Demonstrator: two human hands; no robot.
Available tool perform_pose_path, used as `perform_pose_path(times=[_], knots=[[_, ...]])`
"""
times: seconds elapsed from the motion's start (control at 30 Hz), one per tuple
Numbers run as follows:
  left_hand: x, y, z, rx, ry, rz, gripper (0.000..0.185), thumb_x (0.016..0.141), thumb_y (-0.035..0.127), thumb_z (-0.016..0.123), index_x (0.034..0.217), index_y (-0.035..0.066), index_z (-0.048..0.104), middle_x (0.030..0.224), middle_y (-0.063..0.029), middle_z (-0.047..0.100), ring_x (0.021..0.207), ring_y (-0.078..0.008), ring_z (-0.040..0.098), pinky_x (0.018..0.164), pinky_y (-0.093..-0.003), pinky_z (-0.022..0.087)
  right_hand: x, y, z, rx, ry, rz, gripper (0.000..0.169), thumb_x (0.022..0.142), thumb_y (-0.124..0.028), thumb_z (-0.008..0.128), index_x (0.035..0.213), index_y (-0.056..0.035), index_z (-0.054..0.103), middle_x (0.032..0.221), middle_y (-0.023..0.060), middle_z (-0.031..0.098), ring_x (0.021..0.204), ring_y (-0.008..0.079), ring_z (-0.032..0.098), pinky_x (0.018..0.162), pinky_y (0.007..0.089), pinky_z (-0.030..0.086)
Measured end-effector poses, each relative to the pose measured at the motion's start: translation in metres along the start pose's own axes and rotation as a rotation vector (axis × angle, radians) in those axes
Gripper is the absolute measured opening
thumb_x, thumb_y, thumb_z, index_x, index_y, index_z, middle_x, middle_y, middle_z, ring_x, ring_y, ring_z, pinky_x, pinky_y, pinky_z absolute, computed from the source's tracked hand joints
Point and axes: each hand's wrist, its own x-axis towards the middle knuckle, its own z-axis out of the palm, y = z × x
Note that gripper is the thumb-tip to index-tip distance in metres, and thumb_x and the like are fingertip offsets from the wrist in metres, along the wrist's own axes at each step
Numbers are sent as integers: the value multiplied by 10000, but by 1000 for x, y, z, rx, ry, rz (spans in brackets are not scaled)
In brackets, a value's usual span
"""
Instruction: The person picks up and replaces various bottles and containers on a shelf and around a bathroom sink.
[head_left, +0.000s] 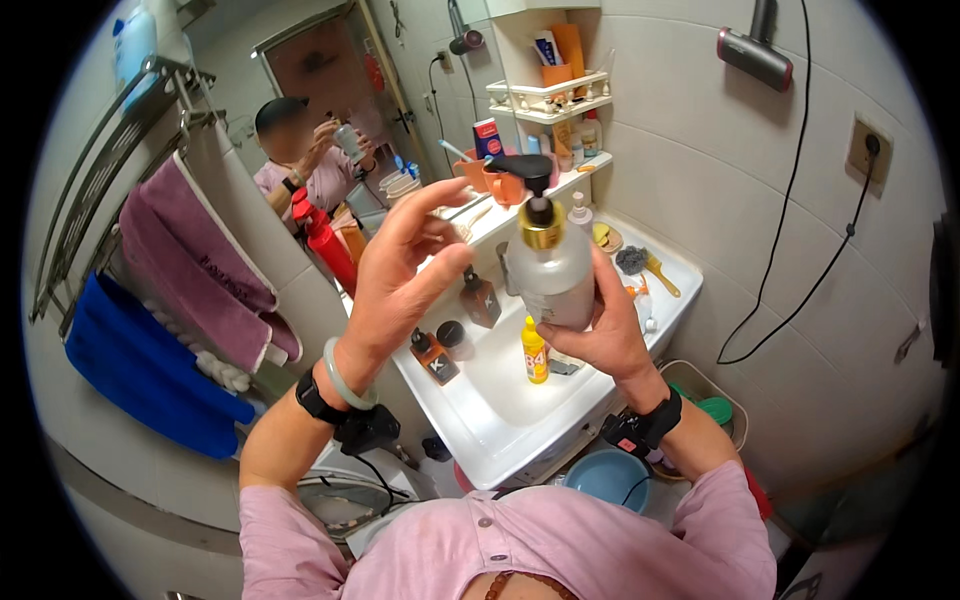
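My right hand (611, 330) grips a translucent pump bottle (551, 274) near its base and holds it upright above the white washbasin (495, 427). The bottle has a gold collar and a black pump head (525, 171). To the left of the pump, my left hand (412, 262) is raised with its fingers apart and curved, holding nothing. Below the bottle, a small yellow bottle (535, 352) stands in the basin. Two brown pump bottles, one at the back (480, 298) and one at the left (433, 358), sit on the rim beside a dark-lidded jar (454, 339).
Along the back, a mirror (330, 67) meets white corner shelves (551, 105) with toiletries. Towels, one purple (199, 255) and one blue (150, 375), hang from a metal rack at left. A hair dryer (754, 56) and its cord hang at right. A blue basin (607, 480) stands below.
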Motion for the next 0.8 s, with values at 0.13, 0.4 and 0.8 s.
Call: perform_pose_path(times=[0.13, 0.4, 0.8], knots=[[0, 18, 5, -40, -176, -45, 556, 886, 136, 694, 1388, 43, 474, 1192, -54, 503, 866, -78, 516, 799, -249, 482, -9, 4, 12, 24, -73, 32, 884, 678, -108, 800, 1446, -70, 364, 1303, 109, 533, 1207, 220, 518, 1022, 359, 411], [-20, 7, -8, -74, -63, -146, 307, 920, 166, 682, 1160, 0, 584, 1000, -21, 572, 924, -81, 581, 767, -236, 481, -15, 6, 35, -92, -196, 45, 873, 674, -92, 794, 1443, -79, 381, 1335, 125, 533, 1233, 248, 523, 1030, 368, 410], [-44, 38, -21, -149, 230, 2, 310, 912, 106, 686, 1165, -25, 564, 931, -19, 596, 807, -67, 575, 706, -207, 479, -29, 57, 48, -218, -26, -69, 915, 654, -7, 829, 1439, -87, 367, 1356, 118, 511, 1234, 256, 533, 1052, 361, 422]])
